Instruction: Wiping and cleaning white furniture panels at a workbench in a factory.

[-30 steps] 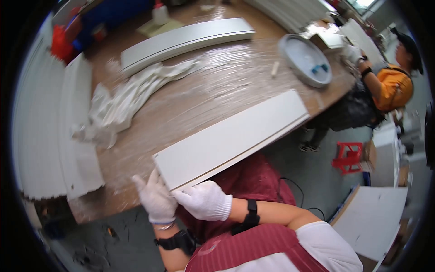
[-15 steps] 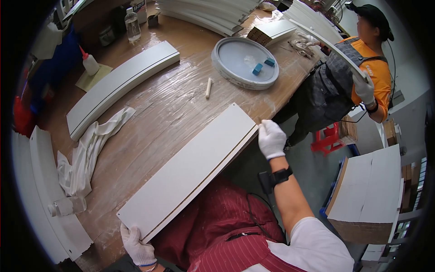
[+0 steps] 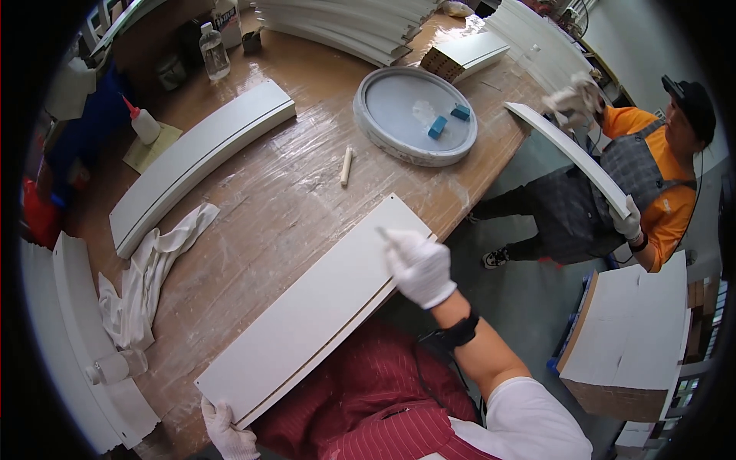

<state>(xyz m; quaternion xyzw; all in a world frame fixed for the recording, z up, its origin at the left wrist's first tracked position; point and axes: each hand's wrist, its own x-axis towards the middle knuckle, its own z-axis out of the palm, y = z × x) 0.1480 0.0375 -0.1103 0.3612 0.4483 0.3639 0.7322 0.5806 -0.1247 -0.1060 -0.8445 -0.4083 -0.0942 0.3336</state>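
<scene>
One white panel [image 3: 314, 314] lies along the bench's [image 3: 284, 192] near edge, overhanging it; left hand [image 3: 228, 433] grips its near corner, right hand [image 3: 420, 267] pinches a small stick over its far end. Bare bench beyond; one tray [image 3: 368, 115] holds two blue blocks [image 3: 448, 120].

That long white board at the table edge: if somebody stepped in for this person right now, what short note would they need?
Left hand: gloved, gripping the near end of the white board.
Right hand: gloved, on the board's far end, holding something thin I cannot identify.
Board lies flat along the table edge, a dark groove along its near side.
Nearby: rag, wooden dowel, round tray, glue bottle.
Done: board positioned. Left: not clear from this view.
</scene>
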